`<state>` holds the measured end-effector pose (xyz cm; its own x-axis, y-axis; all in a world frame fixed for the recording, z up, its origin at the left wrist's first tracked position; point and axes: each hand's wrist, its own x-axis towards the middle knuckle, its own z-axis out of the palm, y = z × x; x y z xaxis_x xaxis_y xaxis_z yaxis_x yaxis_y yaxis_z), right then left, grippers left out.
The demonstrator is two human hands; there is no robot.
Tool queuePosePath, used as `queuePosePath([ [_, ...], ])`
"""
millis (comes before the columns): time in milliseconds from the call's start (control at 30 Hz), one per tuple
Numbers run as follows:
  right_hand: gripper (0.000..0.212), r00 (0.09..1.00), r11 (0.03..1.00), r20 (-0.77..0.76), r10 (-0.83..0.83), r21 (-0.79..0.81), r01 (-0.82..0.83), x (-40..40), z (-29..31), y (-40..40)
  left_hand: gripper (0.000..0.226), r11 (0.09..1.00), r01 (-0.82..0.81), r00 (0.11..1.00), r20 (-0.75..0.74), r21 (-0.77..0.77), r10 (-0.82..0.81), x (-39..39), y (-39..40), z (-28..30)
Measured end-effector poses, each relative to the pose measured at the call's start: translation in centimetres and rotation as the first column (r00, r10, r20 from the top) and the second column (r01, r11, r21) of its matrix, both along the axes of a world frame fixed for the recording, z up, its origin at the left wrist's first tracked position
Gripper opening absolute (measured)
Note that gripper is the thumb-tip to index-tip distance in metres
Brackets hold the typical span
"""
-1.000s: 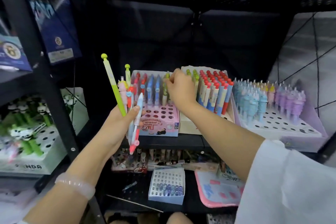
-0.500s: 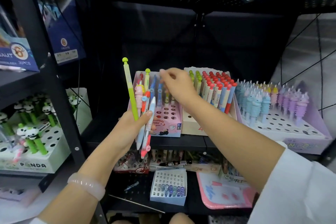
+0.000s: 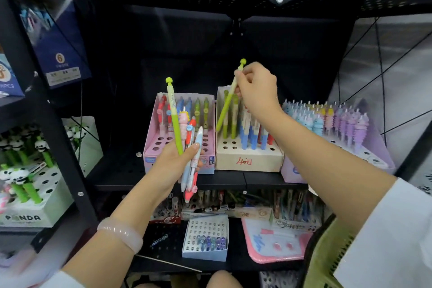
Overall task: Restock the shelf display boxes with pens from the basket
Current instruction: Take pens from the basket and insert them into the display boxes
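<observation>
My left hand (image 3: pixel 174 161) grips a bunch of pens (image 3: pixel 187 145) upright in front of the pink display box (image 3: pixel 154 154); a tall green pen (image 3: pixel 173 114) sticks up highest. My right hand (image 3: pixel 257 91) pinches a single green pen (image 3: pixel 228 103) by its upper end, tilted, with its tip over the left holes of the beige display box (image 3: pixel 247 159) marked in red. That box holds green, blue and red pens. To the right stands a lilac display box (image 3: pixel 383 159) full of pastel pens. A green basket (image 3: pixel 327 255) shows at the bottom right edge.
Black metal shelving frames everything, with a post (image 3: pixel 46 110) at the left. A panda pen box (image 3: pixel 35 208) sits on the left shelf. The lower shelf holds a small blue-white box (image 3: pixel 205 238), a pink tray (image 3: pixel 275 243) and more pen boxes.
My right hand left the pink box's back row, rose and moved right, now holding a green pen over the beige box. The view shifted so the shelf sits lower.
</observation>
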<state>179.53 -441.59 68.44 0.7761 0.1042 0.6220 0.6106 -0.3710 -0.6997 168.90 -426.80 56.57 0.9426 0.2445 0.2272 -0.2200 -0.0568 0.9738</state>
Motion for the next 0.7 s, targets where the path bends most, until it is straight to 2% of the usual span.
queuePosePath([
  [100, 0.019, 0.985, 0.955, 0.152, -0.079, -0.271, 0.118, -0.7, -1.4, -0.7, 0.011, 0.999, -0.029, 0.999, 0.017, -0.017, 0.029, 0.4, -0.6, 0.1],
  [200, 0.023, 0.962, 0.892, 0.262, -0.079, -0.413, 0.185, -1.1, -2.5, -0.5, 0.010, 0.999, -0.031, 0.999, 0.013, -0.026, 0.031, 0.4, -0.9, -0.2],
  [500, 0.020, 0.964, 0.881, 0.241, -0.116, -0.422, 0.212, -0.9, -2.6, 0.1, 0.013, 0.999, -0.020, 1.000, -0.003, -0.040, 0.020, -0.1, -0.9, -0.3],
  [700, 0.011, 0.972, 0.776, 0.163, -0.170, -0.586, 0.234, -0.1, -4.2, 1.7, 0.012, 0.999, -0.017, 1.000, -0.003, -0.047, 0.017, 0.0, -1.2, -0.3],
])
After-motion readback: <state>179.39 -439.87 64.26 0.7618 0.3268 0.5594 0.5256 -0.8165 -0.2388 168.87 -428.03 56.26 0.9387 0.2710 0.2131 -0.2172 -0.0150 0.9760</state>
